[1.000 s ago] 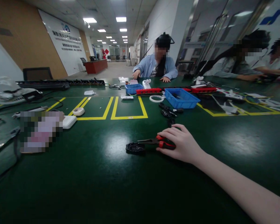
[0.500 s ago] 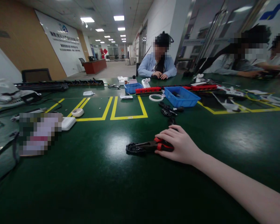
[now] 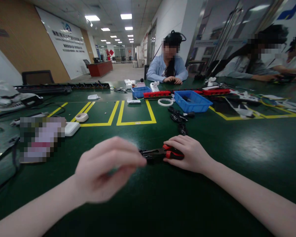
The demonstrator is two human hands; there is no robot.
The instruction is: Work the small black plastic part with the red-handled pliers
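Note:
My right hand (image 3: 191,153) is closed around the red-and-black handles of a pair of pliers (image 3: 171,152), low over the green table. The pliers' jaws point left at a small black part (image 3: 148,157), mostly covered now by my left hand (image 3: 108,169). That left hand is slightly blurred, its fingers curved and the thumb apart below them. Its fingertips are in front of the black part; whether they touch it I cannot tell. Just beyond my right hand lie several black parts (image 3: 179,117) in a loose row.
A blue bin (image 3: 193,102) and a white ring (image 3: 165,102) stand beyond the black parts. To the left are a roll of tape (image 3: 82,117), a white box (image 3: 72,128) and a blurred-out flat object (image 3: 41,141). A person (image 3: 167,65) sits across the table (image 3: 148,207).
My left hand has come into view from the lower left, reaching in front of the black part at the pliers' jaws. My right hand with the pliers has hardly moved.

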